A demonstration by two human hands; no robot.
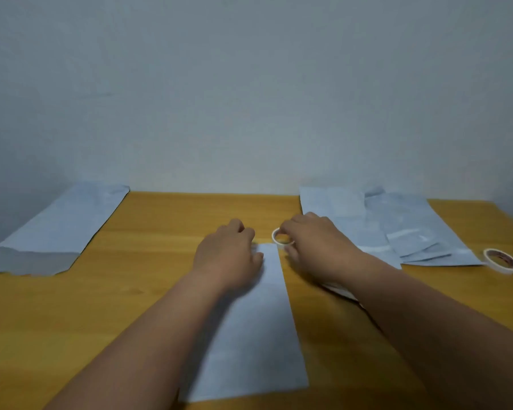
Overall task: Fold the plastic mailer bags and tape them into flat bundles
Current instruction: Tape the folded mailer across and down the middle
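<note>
From my head camera, the folded mailer bag (pixel 258 321) lies at lower centre on the table (pixel 148 232). My left hand (pixel 230 255) rests on its far end with fingers curled, seemingly to keep the fold flat. My right hand (pixel 314 244) pinches a small tape roll (pixel 282 238) just past the bag's far edge, ready to tape it. Both forearms reach forward. Unfolded bags (pixel 382 229) wait at right, a second roll (pixel 502 261) beside them.

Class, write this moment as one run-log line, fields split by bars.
left hand presses folded bag | right hand holds tape roll at bag's far end | spare roll right | bag pile right
</note>
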